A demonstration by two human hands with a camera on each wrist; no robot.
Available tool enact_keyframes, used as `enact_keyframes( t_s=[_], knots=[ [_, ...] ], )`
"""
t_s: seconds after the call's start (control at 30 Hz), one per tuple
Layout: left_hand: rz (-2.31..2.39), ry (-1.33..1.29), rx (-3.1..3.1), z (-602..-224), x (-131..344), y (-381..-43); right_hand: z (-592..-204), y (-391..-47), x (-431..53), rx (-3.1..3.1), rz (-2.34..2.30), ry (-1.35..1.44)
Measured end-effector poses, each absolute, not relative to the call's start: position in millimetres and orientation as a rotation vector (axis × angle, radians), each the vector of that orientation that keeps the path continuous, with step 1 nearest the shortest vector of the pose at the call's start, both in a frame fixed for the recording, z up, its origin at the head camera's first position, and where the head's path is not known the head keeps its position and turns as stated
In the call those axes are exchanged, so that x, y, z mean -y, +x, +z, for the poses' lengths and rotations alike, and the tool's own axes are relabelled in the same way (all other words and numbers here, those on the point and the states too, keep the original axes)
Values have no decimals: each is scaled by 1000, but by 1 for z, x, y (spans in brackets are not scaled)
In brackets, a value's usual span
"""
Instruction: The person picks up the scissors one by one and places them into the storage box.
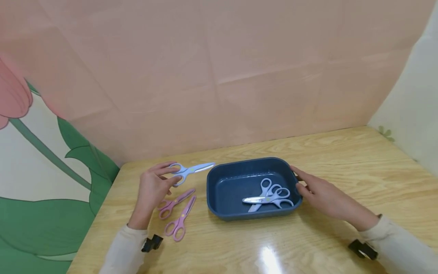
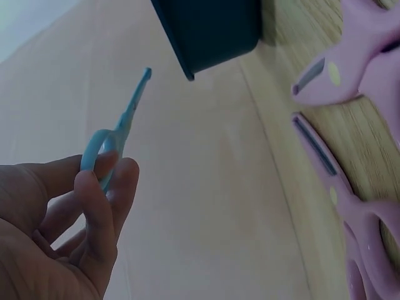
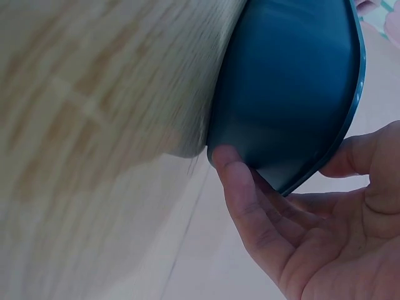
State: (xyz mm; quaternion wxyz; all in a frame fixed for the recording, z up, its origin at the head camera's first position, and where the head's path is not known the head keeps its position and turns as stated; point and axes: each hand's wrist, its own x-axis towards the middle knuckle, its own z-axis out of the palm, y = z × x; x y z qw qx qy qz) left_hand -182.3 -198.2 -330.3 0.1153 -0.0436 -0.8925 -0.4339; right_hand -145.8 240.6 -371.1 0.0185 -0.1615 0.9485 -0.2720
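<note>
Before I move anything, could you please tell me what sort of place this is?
Probably an indoor tabletop workspace, perhaps makeshift: a wood-grain table before a creased pink backdrop, with a large tulip print at the left. I cannot tell the kind of room.

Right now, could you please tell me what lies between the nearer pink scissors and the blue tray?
In the head view, only bare tabletop lies between the nearer pink scissors and blue tray.
</note>
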Motion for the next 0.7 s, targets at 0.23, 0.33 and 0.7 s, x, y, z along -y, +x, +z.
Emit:
enact_keyframes(
  t_s=[0.23, 0.33, 0.7],
  knots=[
    [-1217, -201, 2652, -329, 184, -185, -371, -146, -239, -2942, -842, -504],
    [-1174, -247, 2646, -329, 179, -186, -371, -146, -238, -2939, -844, -502],
    [-1172, -343, 2650, -336, 173, -188, -372, -147, -240, -2943, -841, -497]
  ],
)
